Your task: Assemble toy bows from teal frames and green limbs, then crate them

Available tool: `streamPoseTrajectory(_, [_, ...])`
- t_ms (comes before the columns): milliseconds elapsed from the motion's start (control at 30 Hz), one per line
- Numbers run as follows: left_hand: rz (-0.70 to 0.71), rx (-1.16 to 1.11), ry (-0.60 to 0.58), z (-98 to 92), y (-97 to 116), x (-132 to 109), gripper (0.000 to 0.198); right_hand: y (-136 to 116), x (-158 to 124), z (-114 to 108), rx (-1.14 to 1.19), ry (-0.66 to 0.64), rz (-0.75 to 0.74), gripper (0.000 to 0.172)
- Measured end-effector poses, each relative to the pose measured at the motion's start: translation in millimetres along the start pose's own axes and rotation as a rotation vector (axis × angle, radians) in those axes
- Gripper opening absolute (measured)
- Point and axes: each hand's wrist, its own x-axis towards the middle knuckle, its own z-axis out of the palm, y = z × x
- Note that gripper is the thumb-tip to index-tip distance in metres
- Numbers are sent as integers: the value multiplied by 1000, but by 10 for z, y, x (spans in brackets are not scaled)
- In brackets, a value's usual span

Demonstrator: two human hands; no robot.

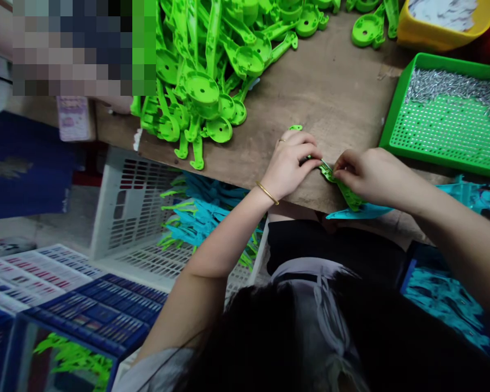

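A green plastic part (348,195) lies near the front edge of the wooden table (310,81). My left hand (291,163), with a gold bangle at the wrist, has its bent fingers on the part's far left portion. At the middle of the part, my right hand (365,171) is closed with thumb and fingertips pinched together; whatever is between them is too small to make out. A thin metallic piece (326,163) shows between the two hands. Under the right forearm a blue plastic part (359,211) lies along the table edge.
Green parts (202,87) are heaped at the back left. A green tray (445,136) of metal pins stands at the right, a yellow bin (433,35) behind it. A white crate (122,207) with blue and green parts is below the table. Another person's arm reaches in at upper left.
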Motion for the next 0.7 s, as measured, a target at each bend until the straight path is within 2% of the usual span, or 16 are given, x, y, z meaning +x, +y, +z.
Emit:
streamPoseTrajectory(233, [-8,10,-39,-18,21,2,8,-25,80,51,-117,-16,-31,26])
streamPoseTrajectory(400, [-35,9,-7,27,22,9,10,-21,134,65,-151,7,-2,22])
streamPoseTrajectory(567, [-37,-5,-6,35,8,7,9,-42,176,51,-226,30,-36,22])
streamPoseTrajectory(700, [-33,1,-2,24,12,4,7,-107,162,5,-231,-3,23,21])
